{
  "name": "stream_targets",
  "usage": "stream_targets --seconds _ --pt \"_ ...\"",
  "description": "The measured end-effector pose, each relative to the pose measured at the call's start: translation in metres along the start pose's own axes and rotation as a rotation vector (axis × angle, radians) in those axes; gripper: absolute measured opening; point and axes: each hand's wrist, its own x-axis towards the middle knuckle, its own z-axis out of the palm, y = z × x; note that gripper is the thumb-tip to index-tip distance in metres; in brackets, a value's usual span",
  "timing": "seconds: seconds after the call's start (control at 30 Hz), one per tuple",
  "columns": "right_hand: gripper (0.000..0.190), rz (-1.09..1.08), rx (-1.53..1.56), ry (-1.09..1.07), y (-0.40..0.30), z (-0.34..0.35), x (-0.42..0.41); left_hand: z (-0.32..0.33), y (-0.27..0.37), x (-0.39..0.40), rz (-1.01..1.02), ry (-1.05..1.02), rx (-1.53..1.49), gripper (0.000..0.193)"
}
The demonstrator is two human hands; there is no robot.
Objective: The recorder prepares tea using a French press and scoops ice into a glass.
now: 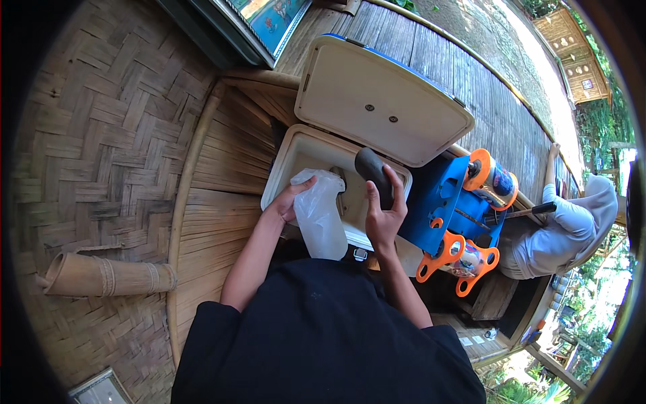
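Observation:
My left hand point(287, 201) grips the upper side of a plastic bag of ice point(320, 214), cloudy white and hanging over the near edge of a white cooler box point(280, 166). In my right hand point(386, 217) is a dark, rounded, elongated stone-like object point(372, 169), held upright above the cooler's right part. The bag and the dark object are apart. The cooler's lid point(383, 96) stands open on its far side. Inside the box, partly hidden behind the bag, lies a greyish tool-like object point(341, 202) that I cannot identify.
Right of the cooler stands a blue machine point(439, 207) with orange-ended rollers and a black-handled lever. Another person point(560, 227) sits beyond it, an arm stretched to the bamboo rail. At left are a woven bamboo wall point(111, 151) and a bamboo tube point(116, 276). A framed picture point(275, 22) stands behind.

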Motion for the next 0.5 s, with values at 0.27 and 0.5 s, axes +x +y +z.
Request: stream_targets --seconds 0.27,0.5 --pt "0.044 -0.136 -0.253 -0.468 0.017 0.003 0.005 -0.019 -0.008 0.005 0.015 -0.045 -0.023 0.059" --pt "0.043 0.288 0.024 -0.182 0.045 -0.002 -0.004 -0.015 -0.007 0.004 -0.01 -0.026 -0.114 0.06"
